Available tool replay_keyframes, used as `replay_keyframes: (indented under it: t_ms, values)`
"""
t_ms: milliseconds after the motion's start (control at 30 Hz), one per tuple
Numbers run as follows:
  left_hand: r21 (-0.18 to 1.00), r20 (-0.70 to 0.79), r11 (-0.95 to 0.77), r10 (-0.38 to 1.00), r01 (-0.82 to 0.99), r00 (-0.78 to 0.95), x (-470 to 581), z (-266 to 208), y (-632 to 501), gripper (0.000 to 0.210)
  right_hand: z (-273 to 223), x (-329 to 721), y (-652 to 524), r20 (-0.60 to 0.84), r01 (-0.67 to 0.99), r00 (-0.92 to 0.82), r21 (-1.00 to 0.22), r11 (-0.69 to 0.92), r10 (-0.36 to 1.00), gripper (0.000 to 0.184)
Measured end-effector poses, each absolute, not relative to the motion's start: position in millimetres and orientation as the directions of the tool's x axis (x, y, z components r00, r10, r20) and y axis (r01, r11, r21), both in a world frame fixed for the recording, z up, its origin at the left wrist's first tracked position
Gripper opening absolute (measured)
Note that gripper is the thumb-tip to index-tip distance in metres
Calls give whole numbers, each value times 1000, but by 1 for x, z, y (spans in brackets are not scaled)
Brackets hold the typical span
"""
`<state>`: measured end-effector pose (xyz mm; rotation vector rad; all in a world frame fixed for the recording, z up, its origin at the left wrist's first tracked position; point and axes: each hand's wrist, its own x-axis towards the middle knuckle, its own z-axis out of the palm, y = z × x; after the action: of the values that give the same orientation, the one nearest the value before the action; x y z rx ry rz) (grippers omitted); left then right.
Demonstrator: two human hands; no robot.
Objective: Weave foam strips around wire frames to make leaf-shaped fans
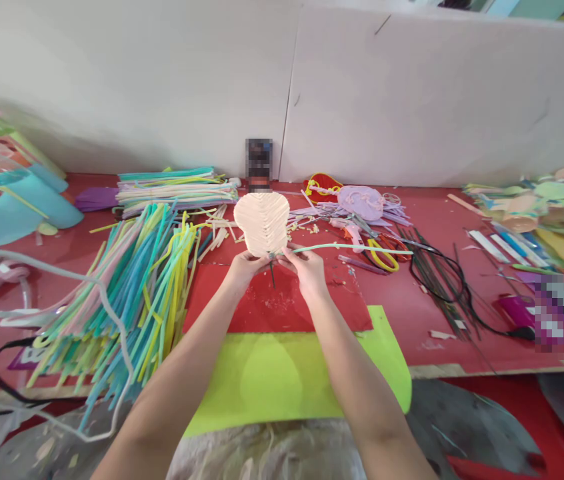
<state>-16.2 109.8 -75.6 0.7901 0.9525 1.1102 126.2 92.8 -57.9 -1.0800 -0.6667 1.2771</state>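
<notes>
A cream leaf-shaped piece (263, 223), built from pipe cleaners with a braided-looking midline, stands upright over the work mat. My left hand (245, 269) pinches its lower end from the left. A short dark stem (273, 276) points down below it. At the same base, my right hand (308, 268) is closed on a pale green pipe cleaner (362, 248), whose long free end stretches out to the right. The fingertips of both hands nearly meet there, and the exact contact is partly hidden. Beneath lies a red mat (282, 307).
Bundles of coloured pipe cleaners (137, 287) lie left. Behind to the right are a lilac oval piece (362, 202), a pink glue gun (349, 233) and yellow-handled scissors (382, 256). Dark wire stems (437, 287) and a black cable (462, 267) lie right. A lime sheet (272, 380) covers the near edge.
</notes>
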Motion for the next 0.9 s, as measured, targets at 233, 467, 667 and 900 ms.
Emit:
replay_keyframes:
  t_ms: [233,467,667,900]
  values:
    - [910,-206,244,968,-335,145,-16,-72,108,40,-58,127,93,-167,-419,207,-905,-67,964,35]
    - [923,-188,220,974,-315,129,-17,-67,107,44,-55,134,94,-126,-407,146,-912,-57,981,37]
    - [935,-186,216,974,-281,131,-18,-65,108,43,-51,153,94,-105,-264,84,-961,-80,991,37]
    - [967,-187,221,954,-129,234,-22,-67,108,41,-49,165,95,-61,-137,83,-989,-50,995,33]
